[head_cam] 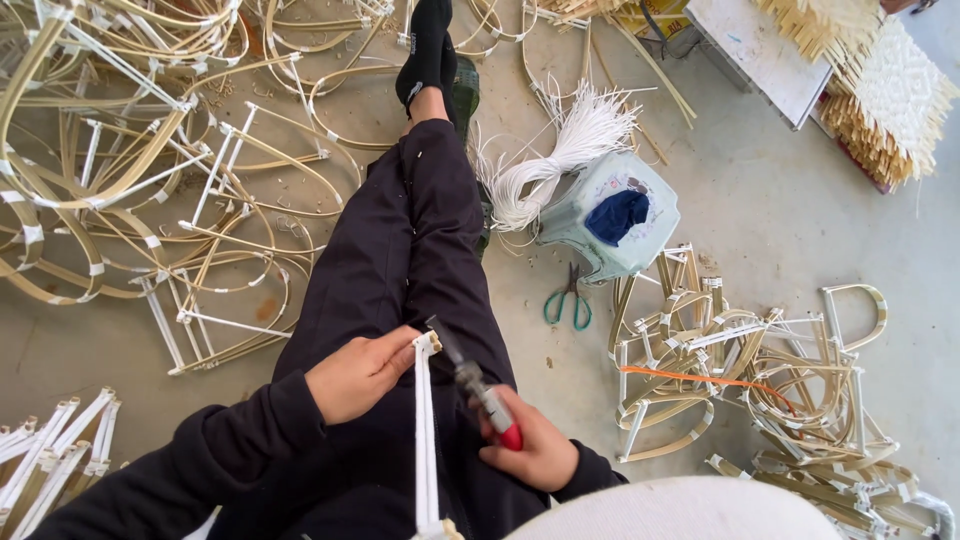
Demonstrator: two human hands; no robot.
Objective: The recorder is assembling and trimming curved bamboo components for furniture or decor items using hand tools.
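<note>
Head view shows the left hand (pixel 358 375) pinched shut on the top end of a white-wrapped strip bundle (pixel 425 440), fingers and thumb closed around its upper tip, where bare tan ends poke out. From that grip the bundle runs straight down toward the bottom edge of the picture, passing between the two forearms and over the person's lap. Just beside it, the right hand (pixel 530 450) is closed around the red handle of a hand tool (pixel 478 385); the tool's dark metal shaft slants up and to the left, and its tip sits right at the bundle's top end, touching or nearly touching it beside the left fingertips.

Both hands come out of black sleeves, and a leg in black trousers (pixel 420 230) stretches away across the concrete floor (pixel 780 200), ending in a black sock.

Farther out, green-handled scissors (pixel 568 300) lie on the floor to the right of the leg, near a pale green plastic stool (pixel 610 215) with a dark blue cloth on top. A hank of white cord (pixel 560 150) lies against the stool. Curved cane frames with white bindings are heaped to the left (pixel 150 170) and to the right (pixel 740 370), well apart from the hands.
</note>
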